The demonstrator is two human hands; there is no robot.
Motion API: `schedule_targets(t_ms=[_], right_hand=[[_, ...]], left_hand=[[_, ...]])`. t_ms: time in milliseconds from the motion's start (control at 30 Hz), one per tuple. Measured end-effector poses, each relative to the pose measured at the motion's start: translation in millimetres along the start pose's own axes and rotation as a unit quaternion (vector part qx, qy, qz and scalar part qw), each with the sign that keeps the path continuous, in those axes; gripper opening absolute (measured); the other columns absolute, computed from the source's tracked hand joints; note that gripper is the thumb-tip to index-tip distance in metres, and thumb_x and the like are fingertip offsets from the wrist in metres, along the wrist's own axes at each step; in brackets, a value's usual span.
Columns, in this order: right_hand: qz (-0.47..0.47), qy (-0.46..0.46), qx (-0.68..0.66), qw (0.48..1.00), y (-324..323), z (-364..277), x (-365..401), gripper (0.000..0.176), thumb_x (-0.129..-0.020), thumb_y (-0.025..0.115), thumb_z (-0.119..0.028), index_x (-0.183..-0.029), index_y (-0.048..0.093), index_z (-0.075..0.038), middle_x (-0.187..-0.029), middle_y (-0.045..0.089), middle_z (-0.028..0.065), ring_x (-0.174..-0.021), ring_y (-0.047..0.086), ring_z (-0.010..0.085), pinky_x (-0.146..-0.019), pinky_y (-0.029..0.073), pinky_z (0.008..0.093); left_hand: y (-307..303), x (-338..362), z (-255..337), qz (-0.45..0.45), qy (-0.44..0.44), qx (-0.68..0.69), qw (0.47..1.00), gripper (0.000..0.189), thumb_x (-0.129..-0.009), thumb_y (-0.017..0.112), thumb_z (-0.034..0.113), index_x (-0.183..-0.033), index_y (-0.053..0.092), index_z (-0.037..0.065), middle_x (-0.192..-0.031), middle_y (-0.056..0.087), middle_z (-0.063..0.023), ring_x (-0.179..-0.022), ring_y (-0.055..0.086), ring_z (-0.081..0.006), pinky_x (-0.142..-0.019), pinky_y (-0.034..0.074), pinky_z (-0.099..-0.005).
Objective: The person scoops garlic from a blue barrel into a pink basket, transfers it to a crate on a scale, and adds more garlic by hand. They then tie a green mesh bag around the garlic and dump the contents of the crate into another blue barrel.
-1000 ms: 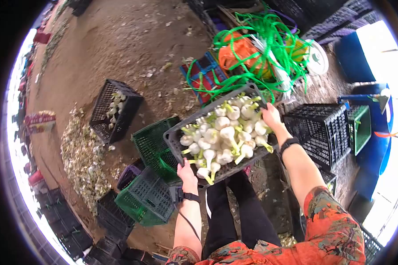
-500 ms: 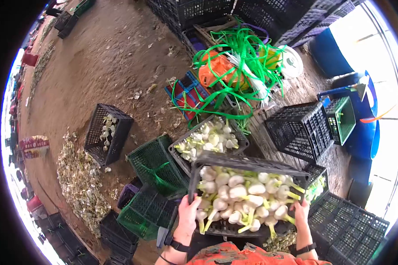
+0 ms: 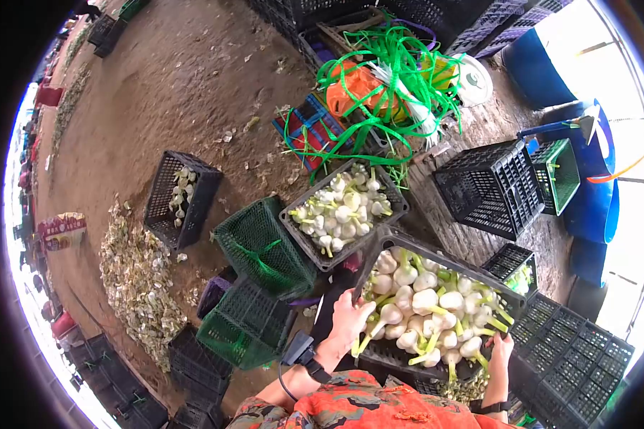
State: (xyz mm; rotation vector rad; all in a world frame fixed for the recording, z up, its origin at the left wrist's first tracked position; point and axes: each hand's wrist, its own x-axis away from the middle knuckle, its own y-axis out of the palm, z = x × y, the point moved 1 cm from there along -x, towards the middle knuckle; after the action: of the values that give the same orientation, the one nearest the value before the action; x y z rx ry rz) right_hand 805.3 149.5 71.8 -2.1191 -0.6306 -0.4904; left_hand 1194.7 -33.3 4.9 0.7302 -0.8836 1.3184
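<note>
A black plastic crate (image 3: 444,259) heaped with garlic bulbs (image 3: 429,304) is held up in front of my body. My left hand (image 3: 350,316) is closed round its left rim, and my right hand (image 3: 501,349) grips its right side, those fingers partly hidden by the edge. The bulbs are white with trimmed green stalks. Just beyond its far left corner stands a second black crate (image 3: 402,206), also filled with garlic bulbs (image 3: 343,209).
Two green crates (image 3: 261,247) (image 3: 247,329) stand at left, with a black crate (image 3: 206,193) farther off. Garlic skins (image 3: 139,279) litter the ground. Green strapping (image 3: 386,136) lies tangled ahead. More black crates (image 3: 490,187) (image 3: 569,357) and blue barrels (image 3: 587,207) are at right.
The held crate has shifted right and turned slightly, its right side lower. The garlic crate beyond it, partly covered before, now shows almost whole.
</note>
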Motion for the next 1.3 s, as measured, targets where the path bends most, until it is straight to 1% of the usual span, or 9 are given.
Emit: schedule_targets(t_ms=[200,233,433,667,700,733,900,1100,1300], right_hand=[[-0.086,-0.022,0.024,0.996,58,-3,-21,0.007,-0.087,0.054,-0.003,-0.091,0.06,-0.002,-0.066,0.056,0.0035,-0.052,0.052,0.0138,-0.051,0.043,0.0277],[-0.101,-0.027,0.01,0.994,69,-11,-17,0.009,-0.087,0.053,-0.002,-0.092,0.061,-0.002,-0.067,0.057,0.0031,-0.053,0.052,0.0135,-0.051,0.043,0.0276],[-0.164,-0.048,0.035,0.985,96,-55,9,0.009,-0.084,0.053,-0.004,-0.09,0.058,-0.002,-0.072,0.058,0.0019,-0.059,0.051,0.0099,-0.056,0.043,0.026],[-0.083,-0.056,0.141,0.985,71,-56,22,0.031,-0.078,0.065,-0.023,-0.096,0.06,0.002,-0.088,0.065,0.0198,-0.085,0.063,0.0305,-0.078,0.049,0.0396],[-0.094,-0.04,0.107,0.989,60,-69,39,0.033,-0.078,0.065,-0.025,-0.098,0.06,0.002,-0.091,0.065,0.0204,-0.088,0.063,0.0312,-0.079,0.049,0.0399],[-0.069,-0.043,0.085,0.993,45,-79,51,0.033,-0.078,0.065,-0.025,-0.098,0.06,0.002,-0.091,0.065,0.0204,-0.088,0.063,0.0312,-0.079,0.049,0.0399],[-0.037,-0.035,-0.016,0.999,-28,-108,111,0.042,-0.076,0.068,-0.03,-0.102,0.06,0.001,-0.092,0.066,0.0169,-0.089,0.063,0.0275,-0.08,0.049,0.0376],[0.088,-0.031,-0.086,0.992,-90,-74,160,0.044,-0.073,0.072,-0.031,-0.097,0.057,0.003,-0.089,0.065,0.0174,-0.086,0.063,0.0257,-0.078,0.049,0.0377],[0.118,0.001,-0.097,0.988,-113,-20,128,0.049,-0.074,0.072,-0.028,-0.104,0.053,0.006,-0.1,0.062,0.0234,-0.097,0.059,0.0346,-0.086,0.045,0.0404]], left_hand=[[-39,21,4,0.076,-0.018,0.152,0.985,0.034,-0.077,0.066,-0.002,-0.108,0.053,0.005,-0.088,0.05,0.0025,-0.08,0.048,-0.0069,-0.072,0.043,-0.0212],[-47,24,3,0.085,0.0,0.188,0.979,0.036,-0.074,0.067,0.0,-0.107,0.053,0.006,-0.081,0.049,0.0019,-0.067,0.05,-0.0072,-0.055,0.045,-0.0244],[-83,28,2,0.103,0.023,0.226,0.968,0.031,-0.077,0.064,-0.003,-0.105,0.055,0.007,-0.084,0.051,0.0047,-0.075,0.049,-0.0064,-0.069,0.042,-0.0214],[-96,18,45,0.017,0.147,0.132,0.98,0.039,-0.072,0.055,-0.001,-0.111,0.056,0.002,-0.099,0.061,-0.005,-0.093,0.057,-0.0188,-0.084,0.046,-0.0325],[-79,84,98,-0.05,0.373,-0.176,0.91,0.067,-0.088,0.042,0.06,-0.112,0.056,-0.001,-0.11,0.06,-0.0162,-0.107,0.054,-0.031,-0.099,0.036,-0.0445],[-90,74,99,-0.085,0.351,-0.279,0.89,0.078,-0.089,0.025,0.066,-0.116,0.055,0.0,-0.114,0.058,-0.0176,-0.113,0.049,-0.0335,-0.106,0.025,-0.0463],[-70,88,153,-0.144,0.462,-0.376,0.79,0.06,-0.095,0.03,0.049,-0.119,0.052,-0.002,-0.118,0.055,-0.0177,-0.114,0.048,-0.0343,-0.107,0.026,-0.044],[41,101,204,-0.218,0.204,-0.009,0.954,0.033,-0.072,0.053,-0.001,-0.104,0.057,0.002,-0.094,0.061,-0.004,-0.086,0.058,-0.0168,-0.079,0.046,-0.0302],[120,108,211,-0.216,0.199,-0.11,0.95,0.033,-0.07,0.055,-0.005,-0.101,0.056,0.003,-0.086,0.057,-0.0008,-0.077,0.054,-0.012,-0.07,0.044,-0.0261]])
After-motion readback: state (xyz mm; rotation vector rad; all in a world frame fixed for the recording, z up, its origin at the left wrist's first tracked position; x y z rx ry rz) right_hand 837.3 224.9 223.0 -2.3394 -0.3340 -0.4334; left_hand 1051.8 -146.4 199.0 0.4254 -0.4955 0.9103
